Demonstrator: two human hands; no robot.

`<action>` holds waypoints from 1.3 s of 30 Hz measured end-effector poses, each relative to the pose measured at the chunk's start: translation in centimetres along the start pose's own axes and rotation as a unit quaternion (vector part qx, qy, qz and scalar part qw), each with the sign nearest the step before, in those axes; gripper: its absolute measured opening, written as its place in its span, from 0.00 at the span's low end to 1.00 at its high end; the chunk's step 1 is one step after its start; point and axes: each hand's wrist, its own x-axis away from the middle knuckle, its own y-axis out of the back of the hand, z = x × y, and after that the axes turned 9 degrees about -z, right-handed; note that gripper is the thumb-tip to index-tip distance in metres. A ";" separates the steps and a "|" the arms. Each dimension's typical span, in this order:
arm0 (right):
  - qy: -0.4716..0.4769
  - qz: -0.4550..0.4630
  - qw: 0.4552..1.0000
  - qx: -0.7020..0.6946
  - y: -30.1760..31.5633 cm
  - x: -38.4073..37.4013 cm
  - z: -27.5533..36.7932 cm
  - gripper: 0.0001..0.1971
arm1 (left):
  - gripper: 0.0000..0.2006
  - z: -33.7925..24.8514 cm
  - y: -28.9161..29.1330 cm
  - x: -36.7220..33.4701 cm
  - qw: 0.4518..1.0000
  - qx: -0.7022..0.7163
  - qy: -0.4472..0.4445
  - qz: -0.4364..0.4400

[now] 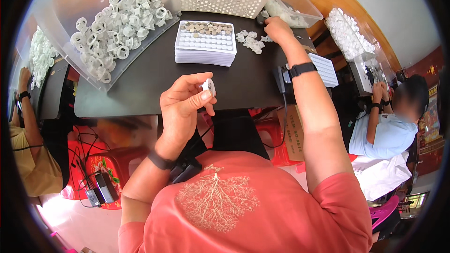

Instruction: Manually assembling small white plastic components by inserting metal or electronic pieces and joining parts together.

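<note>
Raised in front of the table edge, my left hand (183, 100) pinches a small white ring-shaped plastic part (210, 87) between thumb and fingers. My right hand (278, 30) is stretched to the far right of the table. Its fingertips are drawn together beside a small dark object (261, 18) and the clear tub (309, 18); what they grip, if anything, is too small to make out. Small translucent pieces (253, 45) lie loose left of that hand. A stack of white trays (206, 58) stands mid-table, with several round silvery discs (199, 29) in the top one.
A large clear bin (107, 82) of similar white parts stands at left, a perforated cream basket (220, 4) at the back. A white ridged tray (323, 70) lies right, under my forearm. A cable (285, 112) hangs there. One person (384, 131) works at right, another (33, 150) at left.
</note>
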 end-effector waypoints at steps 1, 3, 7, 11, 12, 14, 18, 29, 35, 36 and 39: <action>0.026 0.026 0.999 0.010 0.9 1.6 0.7 0.19 | 0.19 0.0 0.1 0.1 1.000 -0.002 -0.001 -0.001; 0.056 0.014 0.998 0.009 1.3 4.7 0.9 0.20 | 0.19 0.0 0.1 0.2 1.000 -0.007 0.000 0.002; 0.121 -0.017 0.993 0.008 3.1 9.1 2.5 0.18 | 0.19 0.0 -0.1 0.1 1.000 -0.013 -0.006 0.005; 0.176 -0.041 0.983 -0.023 2.8 10.8 4.4 0.20 | 0.19 0.2 -0.1 0.2 1.000 -0.018 -0.007 0.009; 0.190 -0.021 0.981 -0.027 2.7 10.9 4.5 0.20 | 0.19 0.1 -0.2 0.1 1.000 -0.020 -0.010 0.006; 0.202 -0.019 0.979 -0.023 2.7 11.8 3.6 0.21 | 0.18 0.2 -0.3 0.0 1.000 -0.023 -0.011 0.005; 0.225 -0.049 0.963 -0.142 3.6 13.4 1.3 0.20 | 0.18 0.4 -0.2 0.0 0.999 -0.031 -0.025 0.002; 0.202 -0.185 0.955 -0.112 3.3 17.6 -1.6 0.07 | 0.19 0.4 -0.5 0.0 0.997 -0.067 -0.030 -0.002; 0.200 -0.193 0.941 -0.192 3.2 18.7 -1.9 0.03 | 0.19 0.5 -0.6 0.1 0.996 -0.080 -0.037 -0.016; 0.182 -0.206 0.937 -0.214 3.1 18.5 -2.2 0.03 | 0.19 0.4 -0.7 0.1 0.996 -0.084 -0.036 -0.018; 0.175 -0.220 0.935 -0.215 3.0 18.2 -2.5 0.03 | 0.19 0.5 -0.7 0.0 0.995 -0.088 -0.033 -0.020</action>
